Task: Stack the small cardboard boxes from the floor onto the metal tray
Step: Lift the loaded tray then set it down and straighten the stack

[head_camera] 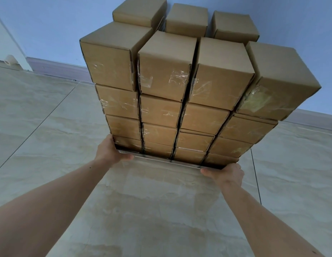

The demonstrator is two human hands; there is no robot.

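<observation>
1. The small cardboard boxes (180, 101) are stacked on the metal tray (161, 160): a front wall four columns wide and four or five layers high, plain brown corrugated card with square edges and flat faces.
2. Clear packing tape (178, 76) crosses the front faces of many boxes; it is glossy and wrinkled and catches the light. On the top box at about 3 o'clock the tape patch (258, 101) looks yellowish.
3. Behind the front wall, at 12 o'clock, three more boxes (187, 17) of the same kind show their tops in a second row against the wall.
4. The metal tray is a shallow, shiny steel sheet with a thin straight rim; only its near edge shows beneath the bottom layer, running from about 9 o'clock to about 4 o'clock of the stack's base.
5. The left hand (109, 151) grips the tray's near left corner, thumb lying along the rim and fingers tucked under and out of sight.
6. The right hand (226, 173) grips the tray's near right corner in the same manner, thumb on top of the rim, fingers hidden below.
7. Both bare forearms reach in from 7 and 5 o'clock.
8. The floor (152, 210) is large glossy tiles, beige with pale marble veining and thin dark grout lines.
9. The wall (50, 25) is matt pale blue with a greyish skirting board (59, 67) at its foot.
</observation>
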